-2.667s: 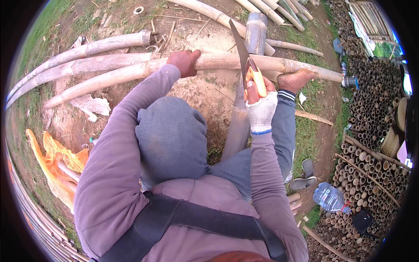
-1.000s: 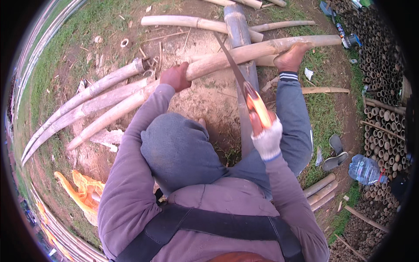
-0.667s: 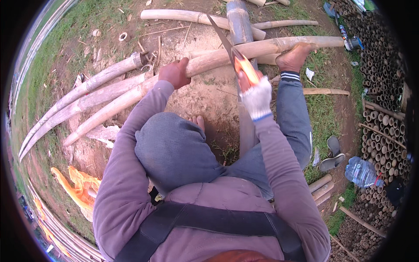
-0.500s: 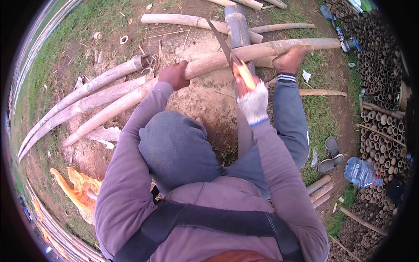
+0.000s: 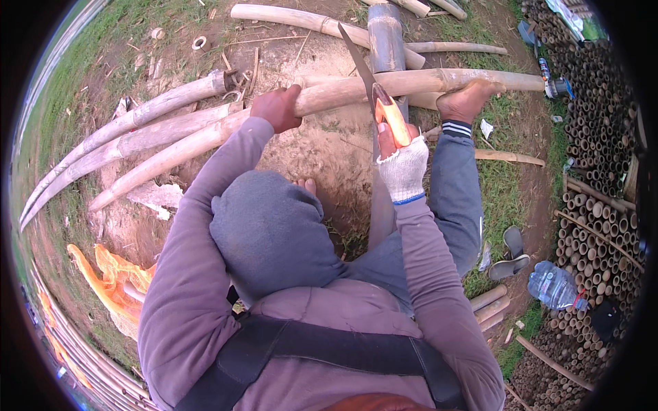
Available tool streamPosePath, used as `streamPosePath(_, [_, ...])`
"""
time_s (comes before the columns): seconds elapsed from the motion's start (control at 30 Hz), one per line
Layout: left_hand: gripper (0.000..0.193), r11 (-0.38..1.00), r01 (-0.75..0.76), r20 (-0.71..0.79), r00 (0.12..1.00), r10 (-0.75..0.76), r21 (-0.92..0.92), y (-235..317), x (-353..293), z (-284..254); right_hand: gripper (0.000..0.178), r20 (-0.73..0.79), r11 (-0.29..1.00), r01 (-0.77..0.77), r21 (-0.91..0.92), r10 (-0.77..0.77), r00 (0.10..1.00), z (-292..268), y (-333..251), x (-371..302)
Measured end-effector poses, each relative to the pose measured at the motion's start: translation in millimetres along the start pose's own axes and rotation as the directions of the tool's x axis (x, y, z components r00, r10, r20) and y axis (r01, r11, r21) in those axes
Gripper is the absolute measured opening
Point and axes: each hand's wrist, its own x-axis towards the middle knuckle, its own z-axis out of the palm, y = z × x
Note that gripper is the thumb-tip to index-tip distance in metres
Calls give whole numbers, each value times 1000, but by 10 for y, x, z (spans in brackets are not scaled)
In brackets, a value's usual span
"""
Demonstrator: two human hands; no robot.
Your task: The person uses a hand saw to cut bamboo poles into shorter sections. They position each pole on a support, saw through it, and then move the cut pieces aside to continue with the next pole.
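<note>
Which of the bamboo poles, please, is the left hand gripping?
The long pole reaching past the bare foot; the left hand is wrapped around this one alone.

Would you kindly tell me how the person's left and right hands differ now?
The left hand is bare, while the right hand wears a white fingerless glove. The left hand grips the bamboo pole; the right hand holds the saw. Both emerge from purple sleeves.

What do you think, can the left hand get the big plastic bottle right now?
Probably not: the left hand is wrapped round the bamboo pole, and the plastic bottle lies far over on the right, past the right arm and the bent leg.
</note>
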Motion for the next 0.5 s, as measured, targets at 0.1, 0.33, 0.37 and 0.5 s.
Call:
streamPosePath(0.1, [60, 1000, -28, 17, 999, 28, 2, 12, -31, 73, 27, 29, 1000, -5, -17, 5, 1000, -337, -21, -420])
streamPosePath(0.33, [62, 999, 52, 30, 998, -53, 12, -183, -71, 132, 24, 174, 990, -111, 85, 95, 980, -1172, -140, -1461])
streamPosePath(0.37, [62, 998, 61, 35, 997, -61, 17, -175, -47, 148, 23, 123, 977, -124, 175, 104, 987, -1011, -77, -1362])
streamPosePath(0.5, [62, 1000, 7, 48, 999, -7, 0, -19, 12, 97, 30, -2, 970, 112, -217, -115, 993, 82, 168, 80])
